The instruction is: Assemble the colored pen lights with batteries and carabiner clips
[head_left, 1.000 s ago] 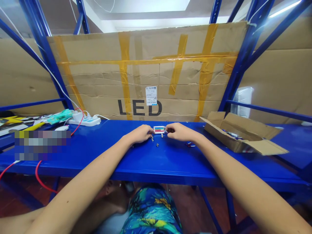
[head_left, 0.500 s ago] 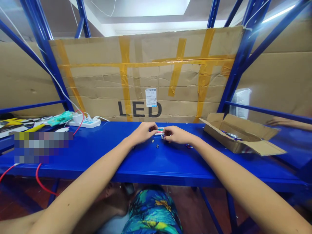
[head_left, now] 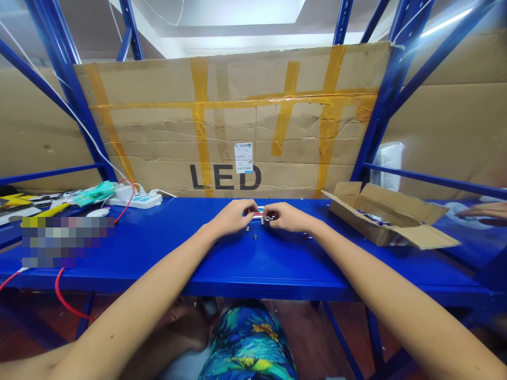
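My left hand [head_left: 234, 216] is closed, thumb and fingertips together around something small and dark red, mostly hidden. Close by on the right, my right hand [head_left: 288, 217] pinches a small round metal part [head_left: 268, 218] with a ring-shaped end. Thin coloured sticks [head_left: 259, 210], red, green, blue and white, lie on the table between and just behind both hands; their kind is unclear. In front of the fingers are small metal pieces [head_left: 255, 237]. A little red and blue item [head_left: 306, 236] lies beneath my right wrist, partly covered.
On the right of the blue table [head_left: 166, 253] stands an open cardboard box [head_left: 380, 235] with slim items inside. A power strip [head_left: 138, 199], tools [head_left: 51, 208] and a red cable [head_left: 60, 287] occupy the left. Another person's hand [head_left: 487, 210] shows at far right.
The ring-shaped end of the metal part now shows at my right fingertips. My left hand has barely moved. The other person's hand has shifted and a pale, clear item appears beside it.
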Demonstrator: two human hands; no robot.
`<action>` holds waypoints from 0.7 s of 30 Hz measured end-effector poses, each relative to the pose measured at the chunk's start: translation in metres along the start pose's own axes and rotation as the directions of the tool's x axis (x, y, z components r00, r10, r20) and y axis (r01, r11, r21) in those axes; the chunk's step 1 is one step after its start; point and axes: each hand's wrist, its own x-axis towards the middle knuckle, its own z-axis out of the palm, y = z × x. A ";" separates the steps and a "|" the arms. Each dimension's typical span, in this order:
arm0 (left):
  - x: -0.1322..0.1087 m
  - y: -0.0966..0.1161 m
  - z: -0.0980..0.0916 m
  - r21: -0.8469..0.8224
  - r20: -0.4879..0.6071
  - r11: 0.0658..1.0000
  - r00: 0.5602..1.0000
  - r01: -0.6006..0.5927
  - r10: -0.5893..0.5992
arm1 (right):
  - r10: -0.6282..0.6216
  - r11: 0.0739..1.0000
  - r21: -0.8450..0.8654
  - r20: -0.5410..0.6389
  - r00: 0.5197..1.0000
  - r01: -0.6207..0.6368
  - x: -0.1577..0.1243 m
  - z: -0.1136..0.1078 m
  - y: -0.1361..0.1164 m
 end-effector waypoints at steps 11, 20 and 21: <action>-0.003 -0.023 -0.001 -0.006 0.364 1.000 0.931 -0.024 0.025 | -0.042 0.999 -0.007 0.005 0.999 0.042 -0.001 0.001 -0.004; -0.003 0.012 -0.005 0.040 -0.062 0.986 0.985 -0.159 0.162 | -0.110 0.994 -0.013 -0.161 0.981 0.109 0.001 -0.001 -0.001; -0.003 0.015 -0.004 0.042 -0.060 0.983 0.982 -0.179 0.181 | -0.119 0.993 -0.020 -0.172 0.978 0.118 0.001 -0.001 0.000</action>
